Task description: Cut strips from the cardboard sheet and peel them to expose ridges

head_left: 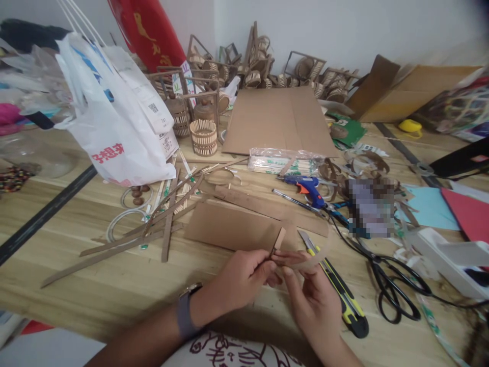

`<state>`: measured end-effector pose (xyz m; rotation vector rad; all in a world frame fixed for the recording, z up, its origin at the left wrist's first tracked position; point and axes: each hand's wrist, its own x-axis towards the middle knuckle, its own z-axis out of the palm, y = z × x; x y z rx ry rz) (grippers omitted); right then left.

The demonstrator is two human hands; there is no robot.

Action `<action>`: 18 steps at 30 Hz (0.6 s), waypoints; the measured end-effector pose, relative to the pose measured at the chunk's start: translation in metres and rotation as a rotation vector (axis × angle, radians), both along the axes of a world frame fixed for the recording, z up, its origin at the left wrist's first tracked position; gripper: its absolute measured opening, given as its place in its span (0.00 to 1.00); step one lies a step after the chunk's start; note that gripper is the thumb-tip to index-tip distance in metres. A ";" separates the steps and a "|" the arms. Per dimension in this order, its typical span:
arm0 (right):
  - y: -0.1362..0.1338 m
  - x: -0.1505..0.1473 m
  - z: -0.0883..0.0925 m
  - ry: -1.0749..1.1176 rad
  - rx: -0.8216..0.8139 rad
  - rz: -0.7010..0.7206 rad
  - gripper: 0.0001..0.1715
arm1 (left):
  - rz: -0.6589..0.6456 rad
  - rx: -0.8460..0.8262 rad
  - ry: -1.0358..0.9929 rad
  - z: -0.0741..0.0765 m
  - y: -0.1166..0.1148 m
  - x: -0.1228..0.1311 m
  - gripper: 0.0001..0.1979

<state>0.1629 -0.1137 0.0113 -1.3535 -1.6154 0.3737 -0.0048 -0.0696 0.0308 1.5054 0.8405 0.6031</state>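
Low in the view, my left hand (246, 272) and my right hand (315, 293) meet over the table. The left fingers pinch a narrow cardboard strip (280, 238) that sticks up from them. Between the right thumb and fingers is a thin, pale brown strip (324, 250), looping upward in a blurred curve. Where both strips meet, fingers hide them. Just beyond the hands lies a flat cardboard piece (229, 224). A yellow and black utility knife (338, 285), blade out, rests beside the right hand.
Black scissors (395, 283) and a blue glue gun (305, 188) lie to the right. Cardboard strips (166, 239) spread leftward near a white plastic bag (114, 122). Farther back are a small slatted bucket (204, 137), a large cardboard sheet (278, 120) and packaged sticks (282, 163).
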 end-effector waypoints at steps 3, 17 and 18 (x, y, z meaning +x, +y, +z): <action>0.004 0.000 0.005 -0.164 0.075 0.003 0.04 | 0.020 0.007 0.021 0.000 0.001 0.000 0.20; 0.003 0.000 0.009 0.189 -0.063 -0.083 0.07 | -0.062 -0.031 -0.024 0.003 -0.003 -0.001 0.17; 0.004 -0.001 0.010 0.238 -0.076 -0.069 0.07 | -0.056 -0.041 -0.027 0.003 -0.003 -0.001 0.16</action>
